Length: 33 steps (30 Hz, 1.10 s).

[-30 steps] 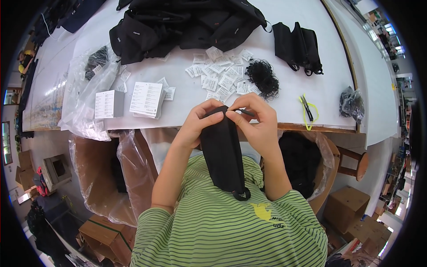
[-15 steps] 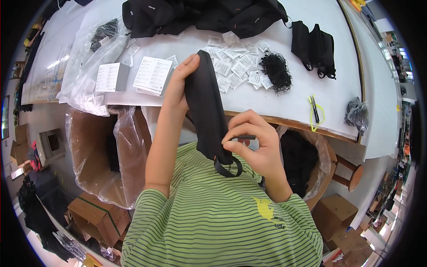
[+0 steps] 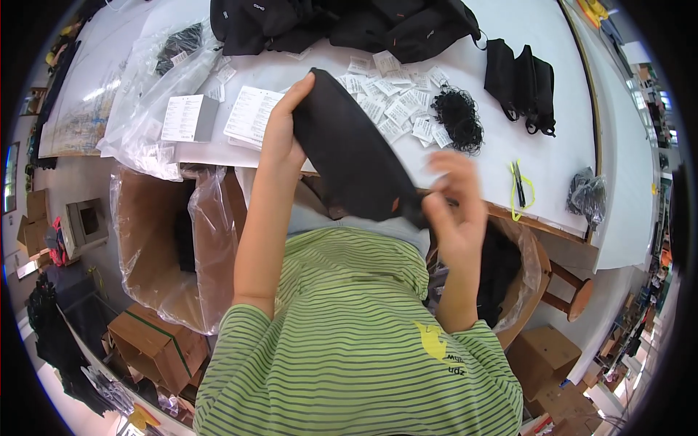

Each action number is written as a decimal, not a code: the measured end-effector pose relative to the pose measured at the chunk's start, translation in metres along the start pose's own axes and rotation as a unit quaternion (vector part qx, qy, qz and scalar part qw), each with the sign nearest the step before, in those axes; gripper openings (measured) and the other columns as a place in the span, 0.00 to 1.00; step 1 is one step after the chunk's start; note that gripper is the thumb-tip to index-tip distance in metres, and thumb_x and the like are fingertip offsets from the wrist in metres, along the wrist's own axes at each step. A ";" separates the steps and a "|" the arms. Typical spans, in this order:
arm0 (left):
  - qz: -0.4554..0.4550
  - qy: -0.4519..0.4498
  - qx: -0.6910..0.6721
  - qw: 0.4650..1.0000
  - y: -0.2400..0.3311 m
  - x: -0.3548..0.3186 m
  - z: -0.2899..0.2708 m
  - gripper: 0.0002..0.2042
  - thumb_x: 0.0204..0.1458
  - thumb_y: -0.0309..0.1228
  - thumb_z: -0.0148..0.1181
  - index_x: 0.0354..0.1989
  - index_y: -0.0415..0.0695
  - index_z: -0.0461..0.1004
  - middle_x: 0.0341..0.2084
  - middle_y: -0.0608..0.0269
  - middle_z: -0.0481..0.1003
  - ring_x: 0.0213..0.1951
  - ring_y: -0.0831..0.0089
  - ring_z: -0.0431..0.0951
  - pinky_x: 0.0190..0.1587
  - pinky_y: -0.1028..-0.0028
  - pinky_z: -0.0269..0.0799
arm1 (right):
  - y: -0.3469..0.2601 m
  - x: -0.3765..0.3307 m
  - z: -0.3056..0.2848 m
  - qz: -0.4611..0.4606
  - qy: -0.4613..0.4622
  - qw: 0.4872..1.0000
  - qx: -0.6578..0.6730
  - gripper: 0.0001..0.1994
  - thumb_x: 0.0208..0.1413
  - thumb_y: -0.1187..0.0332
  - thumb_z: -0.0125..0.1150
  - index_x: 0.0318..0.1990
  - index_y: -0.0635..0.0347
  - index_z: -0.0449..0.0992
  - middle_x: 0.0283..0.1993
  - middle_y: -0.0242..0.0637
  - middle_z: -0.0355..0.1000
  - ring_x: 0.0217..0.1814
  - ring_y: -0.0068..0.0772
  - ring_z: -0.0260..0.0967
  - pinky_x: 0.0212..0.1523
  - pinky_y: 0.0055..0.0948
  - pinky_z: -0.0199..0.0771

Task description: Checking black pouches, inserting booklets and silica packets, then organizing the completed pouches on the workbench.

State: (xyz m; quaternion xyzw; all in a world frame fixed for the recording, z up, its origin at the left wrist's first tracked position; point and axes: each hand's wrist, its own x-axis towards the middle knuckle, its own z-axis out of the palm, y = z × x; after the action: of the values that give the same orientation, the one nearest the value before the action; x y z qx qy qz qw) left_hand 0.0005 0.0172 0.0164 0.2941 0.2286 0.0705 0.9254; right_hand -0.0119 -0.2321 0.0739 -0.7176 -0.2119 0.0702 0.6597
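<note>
A long black fabric pouch (image 3: 349, 149) hangs slantwise in front of me above the table's front edge, with a small orange tab near its lower end. My left hand (image 3: 285, 131) is closed round its upper left end, the thumb lying along the edge. At the lower right end is my right hand (image 3: 459, 218), its fingers smeared by motion beside the pouch's dark end. Whether those fingers grip anything is unclear. Beyond the pouch lie a heap of small white printed tags (image 3: 398, 110) and a tangled bundle of thin black cords (image 3: 458, 120).
Black bags (image 3: 407, 33) are piled at the back of the white table (image 3: 283, 73), with more black pouches (image 3: 520, 83) on the right. Card stacks (image 3: 185, 120) stand left. Thread snips (image 3: 518, 185) lie near the front edge. A plastic-lined carton (image 3: 156, 247) stands below left.
The pouch has swung so its lower end points further right and higher, its broad face now showing. My right hand has moved up and right. The strap loop at the lower end no longer shows clearly.
</note>
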 end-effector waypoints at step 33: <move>0.012 -0.112 0.332 0.937 -0.020 -0.051 0.010 0.15 0.54 0.31 0.61 0.48 0.40 0.72 0.32 0.66 0.75 0.30 0.84 0.72 0.34 0.81 0.68 | 0.034 0.002 -0.037 0.177 0.078 0.972 0.137 0.13 0.57 0.74 0.57 0.48 0.65 0.68 0.49 0.44 0.71 0.24 0.24 0.70 0.24 0.16 0.64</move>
State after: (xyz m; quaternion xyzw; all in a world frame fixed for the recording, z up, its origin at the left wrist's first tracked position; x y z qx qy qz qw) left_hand -0.0398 -0.0177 0.0319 0.5929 0.1304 -0.0320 0.7940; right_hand 0.0109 -0.2668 0.0451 -0.6499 -0.0180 0.1580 0.7432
